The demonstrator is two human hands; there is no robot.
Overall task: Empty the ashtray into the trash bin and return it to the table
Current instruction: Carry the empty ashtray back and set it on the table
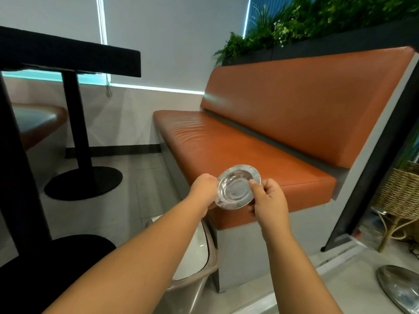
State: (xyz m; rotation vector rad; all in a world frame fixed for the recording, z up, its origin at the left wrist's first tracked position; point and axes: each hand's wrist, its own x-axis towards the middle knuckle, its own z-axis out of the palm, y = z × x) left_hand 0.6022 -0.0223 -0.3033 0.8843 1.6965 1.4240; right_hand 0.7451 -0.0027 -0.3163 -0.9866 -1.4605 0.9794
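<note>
Both bare arms reach forward and slightly down, meeting at one shiny metal ashtray [237, 188] held in the air in front of the near edge of the orange bench seat [238, 143]. The left hand [205, 185] grips the ashtray's left rim, its fingers curled around and under the edge; the right hand [267, 198] pinches the right rim, with the thumb tip pressed on the upper face and the other fingers tucked beneath. The dish is tilted so that its hollow faces the person. Directly below the forearms stands one trash bin [199, 252] with a pale swing lid, set against the bench's base. On the left are two black pedestal tables: the farther tabletop [68, 53] shows edge-on, while only the nearer one's post and round foot are visible. One woven basket [401, 191] stands at far right.
</note>
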